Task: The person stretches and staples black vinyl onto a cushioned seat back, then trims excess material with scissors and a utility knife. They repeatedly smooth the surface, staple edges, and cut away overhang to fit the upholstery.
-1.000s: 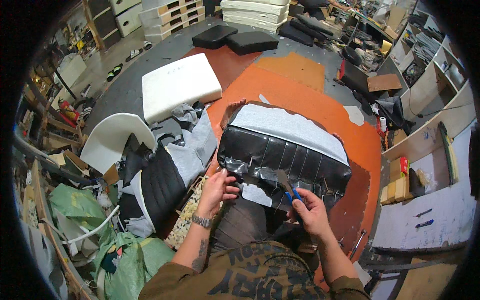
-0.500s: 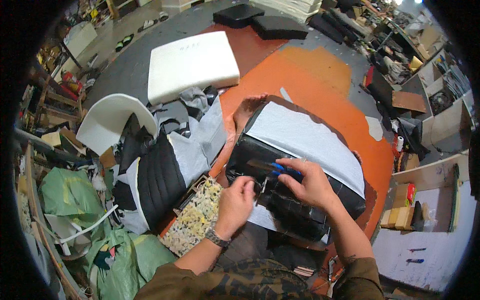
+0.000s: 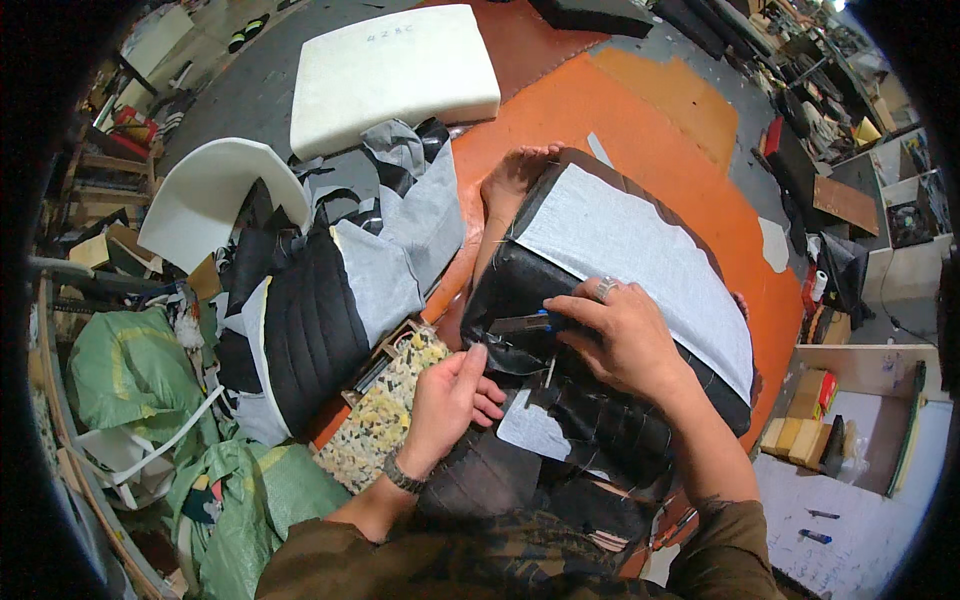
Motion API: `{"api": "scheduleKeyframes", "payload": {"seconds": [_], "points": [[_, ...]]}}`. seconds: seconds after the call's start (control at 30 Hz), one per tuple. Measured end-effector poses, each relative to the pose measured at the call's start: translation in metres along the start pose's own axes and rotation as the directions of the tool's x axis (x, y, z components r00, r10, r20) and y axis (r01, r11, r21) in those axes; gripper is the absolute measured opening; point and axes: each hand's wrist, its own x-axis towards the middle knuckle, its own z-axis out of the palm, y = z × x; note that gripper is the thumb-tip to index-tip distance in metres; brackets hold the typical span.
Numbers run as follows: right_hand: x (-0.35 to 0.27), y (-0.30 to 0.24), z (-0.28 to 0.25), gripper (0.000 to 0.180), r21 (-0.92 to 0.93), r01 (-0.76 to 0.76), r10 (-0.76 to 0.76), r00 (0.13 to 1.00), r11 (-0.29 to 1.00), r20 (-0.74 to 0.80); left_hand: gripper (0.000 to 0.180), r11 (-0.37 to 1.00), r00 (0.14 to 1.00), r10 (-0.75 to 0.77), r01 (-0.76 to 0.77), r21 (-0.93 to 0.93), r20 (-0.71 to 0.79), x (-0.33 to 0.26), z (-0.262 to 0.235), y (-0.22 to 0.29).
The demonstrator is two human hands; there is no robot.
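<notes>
A black leather-like cushion cover (image 3: 510, 280) with a pale grey fabric panel (image 3: 630, 245) lies across my lap. My right hand (image 3: 630, 335) is closed around what looks like a blue and grey utility knife (image 3: 522, 323), its grey end pointing left over the black cover. Most of the handle is hidden by the fingers. My left hand (image 3: 450, 400) is beside the cover's left edge, thumb raised and fingers loosely apart, holding nothing. Loose folds and pale threads show on the black material between the hands. A small pale patch (image 3: 532, 425) sits below them.
To the left lie a speckled foam block (image 3: 375, 435), black and grey sewn covers (image 3: 315, 325) and green sacks (image 3: 140, 385). A white foam cushion (image 3: 395, 80) rests beyond on the floor, which bears an orange sheet (image 3: 555, 110). A white open-sided box (image 3: 860, 430) with small items stands right.
My left hand has moved down and left from the cover, its pinch loosened. My right hand has shifted slightly with the knife. The view has tilted down a little.
</notes>
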Motion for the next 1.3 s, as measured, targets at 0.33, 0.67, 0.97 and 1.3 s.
{"api": "scheduleKeyframes", "payload": {"seconds": [0.33,0.67,0.97,1.3], "points": [[0.012,-0.010,0.015,0.043,-0.155,0.080,-0.085,0.996,0.985,-0.025,0.041,0.930,0.984,0.173,-0.150,0.334,-0.041,0.011,0.014,0.009],[0.015,-0.009,0.016,0.037,-0.206,0.132,-0.133,0.991,0.970,0.007,0.038,0.923,0.957,0.254,-0.196,0.332,-0.140,0.007,0.020,0.001],[0.020,-0.012,0.015,0.039,-0.265,0.196,-0.169,0.978,0.944,0.120,0.032,0.925,0.946,0.276,-0.214,0.314,-0.170,0.003,0.024,0.002],[0.018,-0.002,0.006,0.045,-0.318,0.177,-0.128,0.977,0.931,0.171,0.031,0.909,0.934,0.301,-0.221,0.354,-0.190,0.002,0.024,-0.002]]}}
